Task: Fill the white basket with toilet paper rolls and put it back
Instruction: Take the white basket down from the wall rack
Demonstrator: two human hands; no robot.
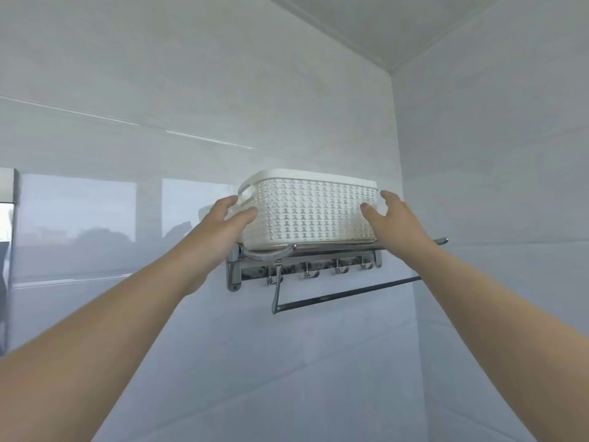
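Note:
A white woven-pattern plastic basket (309, 212) stands on a chrome wall rack (306, 253) high up in the corner of a tiled bathroom. I see it from below, so its inside is hidden and no toilet paper rolls show. My left hand (228, 220) is at the basket's left end by the handle cut-out, thumb on the front face and fingers apart. My right hand (390, 215) is at the right end, thumb on the front face and fingers spread around the corner. Whether either hand grips the basket is unclear.
The rack has several hooks (322, 269) under its shelf and a dark towel bar (344, 293) hanging out in front below. The side wall (494, 186) meets the rack's right end. A mirror edge (8, 218) shows at the far left.

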